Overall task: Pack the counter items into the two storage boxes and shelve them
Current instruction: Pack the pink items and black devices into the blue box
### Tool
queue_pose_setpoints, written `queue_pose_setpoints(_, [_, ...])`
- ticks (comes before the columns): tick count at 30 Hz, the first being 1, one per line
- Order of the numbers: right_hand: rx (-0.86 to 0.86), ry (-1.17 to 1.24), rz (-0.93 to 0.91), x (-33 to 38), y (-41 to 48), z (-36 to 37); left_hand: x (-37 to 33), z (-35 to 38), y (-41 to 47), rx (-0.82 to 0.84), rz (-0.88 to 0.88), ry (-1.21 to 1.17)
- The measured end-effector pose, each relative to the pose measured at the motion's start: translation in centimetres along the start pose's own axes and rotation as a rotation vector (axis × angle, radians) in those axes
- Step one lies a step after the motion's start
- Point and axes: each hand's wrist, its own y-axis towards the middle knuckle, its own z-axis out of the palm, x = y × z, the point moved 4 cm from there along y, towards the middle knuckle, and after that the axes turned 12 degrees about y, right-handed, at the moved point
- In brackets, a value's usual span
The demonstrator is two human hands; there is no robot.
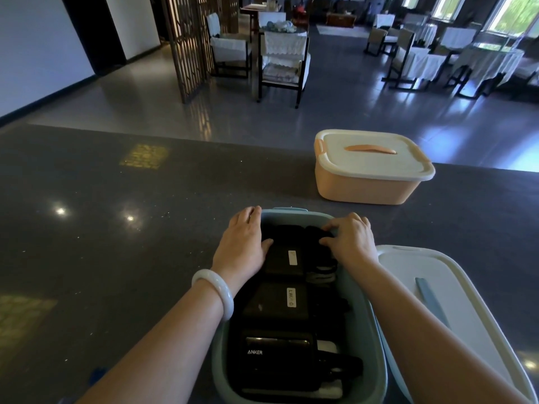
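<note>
Counter (pixel 116 258) — left hand (pixel 243 243), right hand (pixel 351 240) palm-down over box (pixel 363 316)

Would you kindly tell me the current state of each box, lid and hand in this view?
blue box: open, packed with black chargers.
white lid: off, lying on the counter right of the blue box.
orange box: closed, cream lid on.
left hand: grips the blue box's far-left rim.
right hand: pinches a black cable bundle inside the blue box.

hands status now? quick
Left hand: grips the far-left rim of the open blue plastic storage box.
Right hand: pinches the black coiled cable bundle inside that box.
</note>
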Motion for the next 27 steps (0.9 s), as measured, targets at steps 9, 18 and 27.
queue_pose_setpoints(9, [0.02, -0.022, -0.023, 0.2, 0.1, 0.0, -0.2, -0.1, 0.0, 0.011, 0.006, 0.017])
queue_pose_setpoints(18, [0.075, 0.005, -0.007, 0.0, -1.1, -0.5, -0.5, 0.2, -0.1, 0.029, 0.021, 0.095])
queue_pose_setpoints(27, [0.036, 0.114, -0.085, -1.6, -2.9, -2.1, -5.1, -0.3, -0.9, 0.05, 0.173, 0.195])
